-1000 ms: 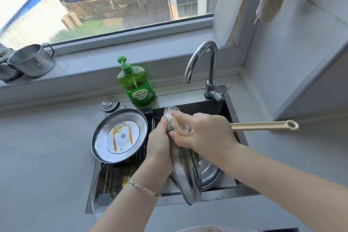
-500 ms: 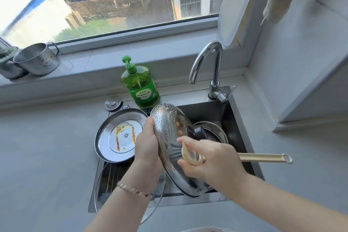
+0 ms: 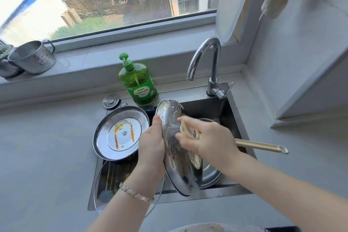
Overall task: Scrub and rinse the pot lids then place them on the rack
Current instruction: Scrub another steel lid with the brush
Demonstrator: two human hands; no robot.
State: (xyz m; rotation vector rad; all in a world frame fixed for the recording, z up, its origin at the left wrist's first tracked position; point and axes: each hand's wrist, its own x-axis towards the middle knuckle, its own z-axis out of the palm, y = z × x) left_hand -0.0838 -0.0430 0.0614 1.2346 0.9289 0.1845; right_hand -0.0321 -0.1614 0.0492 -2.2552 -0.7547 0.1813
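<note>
Left hand grips lid by rim, tilted on edge over sink so suds drain | right hand curls round brush, scrubbing lid face | stained lid waits at left

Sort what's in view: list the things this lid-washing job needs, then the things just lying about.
Job: steel lid in left hand, brush in right hand, stained lid, glass lid, tap, dish soap bottle, sink.
Lying about: metal mug, sink plug, cutting board.
</note>
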